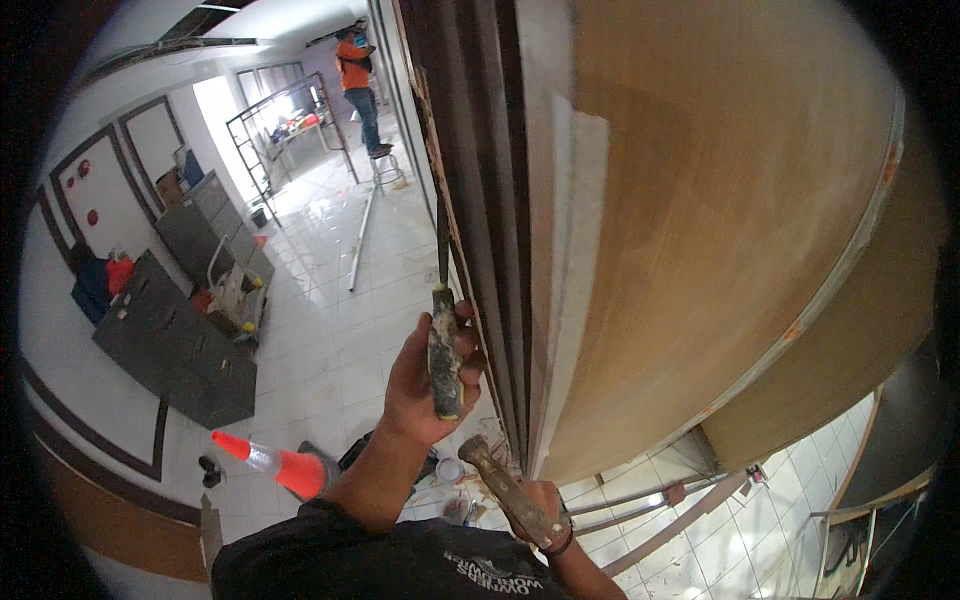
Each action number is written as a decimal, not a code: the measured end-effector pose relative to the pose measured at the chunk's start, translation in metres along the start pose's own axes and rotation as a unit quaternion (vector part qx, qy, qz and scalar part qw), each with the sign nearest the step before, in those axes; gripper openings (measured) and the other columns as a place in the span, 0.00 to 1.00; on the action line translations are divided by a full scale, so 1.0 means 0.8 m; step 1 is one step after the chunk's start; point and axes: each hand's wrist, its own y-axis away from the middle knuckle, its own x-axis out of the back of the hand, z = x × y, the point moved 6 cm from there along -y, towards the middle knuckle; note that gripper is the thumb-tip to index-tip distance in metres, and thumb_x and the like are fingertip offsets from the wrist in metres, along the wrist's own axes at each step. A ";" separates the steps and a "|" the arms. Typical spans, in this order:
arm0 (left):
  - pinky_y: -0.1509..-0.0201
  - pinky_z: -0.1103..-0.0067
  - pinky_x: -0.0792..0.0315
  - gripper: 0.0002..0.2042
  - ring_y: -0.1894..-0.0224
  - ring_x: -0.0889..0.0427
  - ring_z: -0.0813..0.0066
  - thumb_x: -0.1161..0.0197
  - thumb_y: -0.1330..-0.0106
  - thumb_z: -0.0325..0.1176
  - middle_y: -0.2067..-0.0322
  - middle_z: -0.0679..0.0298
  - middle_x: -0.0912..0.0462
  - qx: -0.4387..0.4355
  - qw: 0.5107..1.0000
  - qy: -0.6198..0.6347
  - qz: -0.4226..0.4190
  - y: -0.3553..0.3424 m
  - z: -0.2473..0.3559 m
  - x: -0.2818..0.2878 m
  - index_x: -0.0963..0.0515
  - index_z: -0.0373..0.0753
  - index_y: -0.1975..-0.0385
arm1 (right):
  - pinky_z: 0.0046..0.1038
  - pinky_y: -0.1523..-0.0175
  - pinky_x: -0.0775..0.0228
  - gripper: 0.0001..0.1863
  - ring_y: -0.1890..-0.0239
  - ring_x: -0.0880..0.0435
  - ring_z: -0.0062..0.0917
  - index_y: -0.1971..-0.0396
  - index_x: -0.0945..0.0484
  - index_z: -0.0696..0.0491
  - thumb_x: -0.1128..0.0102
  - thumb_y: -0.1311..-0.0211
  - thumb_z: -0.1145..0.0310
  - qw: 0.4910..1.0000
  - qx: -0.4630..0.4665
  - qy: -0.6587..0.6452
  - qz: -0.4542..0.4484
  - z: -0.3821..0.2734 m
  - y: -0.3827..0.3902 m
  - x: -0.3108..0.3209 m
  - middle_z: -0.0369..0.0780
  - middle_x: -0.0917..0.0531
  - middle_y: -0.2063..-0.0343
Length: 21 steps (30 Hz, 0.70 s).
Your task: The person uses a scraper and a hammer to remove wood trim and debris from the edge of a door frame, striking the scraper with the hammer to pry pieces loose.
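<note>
Our left hand (425,375) wraps tight around a chisel (443,330), its blade up against the dark frame (480,200) beside the wooden door (720,200) — held upright so the edge meets the chipped seam there. Near us, lower right, our right hand (545,510) grips a hammer (505,485) by its handle, head raised below the chisel's butt. An orange cone (275,463) lies on the tiled floor (340,330), left.

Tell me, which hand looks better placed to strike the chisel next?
The right hand, probably. It grips the hammer just below the chisel, whose blade runs up along the dark door frame edge. The left hand has its fingers around the chisel handle.
</note>
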 end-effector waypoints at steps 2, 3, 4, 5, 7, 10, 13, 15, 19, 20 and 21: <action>0.73 0.75 0.30 0.20 0.71 0.26 0.66 0.61 0.32 0.47 0.68 0.61 0.26 -0.015 1.000 -0.002 -0.007 -0.005 -0.004 -0.002 0.37 0.38 0.49 | 0.36 0.74 0.34 0.19 0.77 0.22 0.40 0.62 0.29 0.55 0.38 0.56 0.67 0.999 0.001 -0.049 0.016 0.003 -0.003 0.006 0.47 0.22 0.79; 0.70 0.75 0.28 0.19 0.68 0.25 0.65 0.61 0.31 0.47 0.66 0.62 0.25 -0.022 0.999 -0.034 -0.036 -0.007 -0.005 -0.008 0.36 0.40 0.50 | 0.36 0.74 0.34 0.19 0.77 0.22 0.40 0.62 0.29 0.55 0.38 0.56 0.67 0.998 0.006 -0.054 0.012 0.007 -0.001 0.007 0.47 0.22 0.79; 0.68 0.75 0.27 0.18 0.65 0.24 0.63 0.61 0.31 0.47 0.65 0.62 0.24 -0.027 0.995 -0.067 -0.065 -0.010 -0.007 -0.014 0.36 0.42 0.52 | 0.36 0.73 0.33 0.19 0.76 0.22 0.40 0.62 0.28 0.55 0.38 0.56 0.67 0.998 0.004 -0.056 -0.022 0.013 0.000 0.001 0.47 0.22 0.78; 0.70 0.73 0.27 0.19 0.66 0.23 0.62 0.62 0.32 0.49 0.65 0.62 0.24 -0.041 0.995 -0.070 -0.066 -0.014 -0.008 -0.018 0.36 0.42 0.51 | 0.35 0.72 0.32 0.19 0.76 0.22 0.40 0.62 0.28 0.55 0.38 0.57 0.67 0.997 0.002 -0.056 -0.055 0.016 0.001 -0.004 0.46 0.22 0.77; 0.69 0.73 0.27 0.19 0.67 0.23 0.62 0.62 0.32 0.49 0.65 0.63 0.24 -0.043 0.994 -0.066 -0.073 -0.017 -0.004 -0.019 0.36 0.42 0.51 | 0.35 0.72 0.32 0.18 0.76 0.21 0.40 0.63 0.27 0.54 0.38 0.57 0.66 0.994 -0.028 -0.084 -0.063 0.003 -0.013 0.005 0.46 0.21 0.77; 0.69 0.72 0.25 0.20 0.69 0.22 0.61 0.61 0.32 0.50 0.64 0.63 0.24 -0.026 0.996 -0.034 -0.079 -0.024 -0.005 -0.019 0.37 0.43 0.51 | 0.34 0.72 0.32 0.17 0.76 0.21 0.39 0.64 0.26 0.54 0.39 0.57 0.66 0.993 -0.049 -0.092 -0.049 -0.001 -0.025 0.015 0.45 0.21 0.78; 0.72 0.73 0.23 0.20 0.70 0.21 0.65 0.61 0.33 0.51 0.63 0.63 0.24 -0.017 0.997 -0.007 -0.079 -0.031 -0.008 -0.010 0.38 0.44 0.50 | 0.32 0.73 0.33 0.16 0.77 0.22 0.36 0.64 0.25 0.54 0.39 0.57 0.67 0.991 -0.063 -0.120 -0.006 -0.009 -0.038 0.029 0.43 0.22 0.79; 0.74 0.80 0.24 0.20 0.72 0.21 0.69 0.61 0.32 0.50 0.62 0.62 0.24 -0.027 0.997 -0.036 -0.058 -0.033 -0.007 -0.009 0.37 0.42 0.50 | 0.29 0.74 0.33 0.13 0.79 0.23 0.32 0.67 0.24 0.53 0.39 0.56 0.67 0.990 -0.089 -0.112 -0.010 -0.009 -0.046 0.040 0.41 0.23 0.80; 0.64 0.78 0.20 0.19 0.67 0.19 0.67 0.61 0.32 0.47 0.61 0.58 0.24 0.011 0.993 0.046 -0.110 -0.029 -0.009 -0.010 0.37 0.40 0.51 | 0.28 0.66 0.34 0.22 0.72 0.25 0.30 0.70 0.31 0.59 0.55 0.41 0.51 0.995 -0.079 0.045 -0.037 0.013 -0.017 0.017 0.43 0.25 0.74; 0.61 0.76 0.20 0.19 0.65 0.20 0.67 0.60 0.32 0.46 0.62 0.56 0.24 -0.013 0.997 0.025 -0.077 -0.024 -0.004 -0.008 0.37 0.38 0.51 | 0.28 0.66 0.34 0.22 0.72 0.25 0.30 0.70 0.31 0.59 0.55 0.41 0.51 0.995 -0.078 0.049 -0.039 0.008 -0.020 0.015 0.43 0.25 0.74; 0.59 0.74 0.20 0.19 0.62 0.20 0.66 0.59 0.32 0.44 0.62 0.55 0.24 -0.032 0.998 0.005 -0.046 -0.021 -0.003 -0.004 0.37 0.37 0.51 | 0.26 0.69 0.37 0.23 0.76 0.28 0.26 0.73 0.33 0.59 0.55 0.41 0.50 0.985 -0.159 -0.069 0.000 0.013 -0.019 0.018 0.41 0.28 0.78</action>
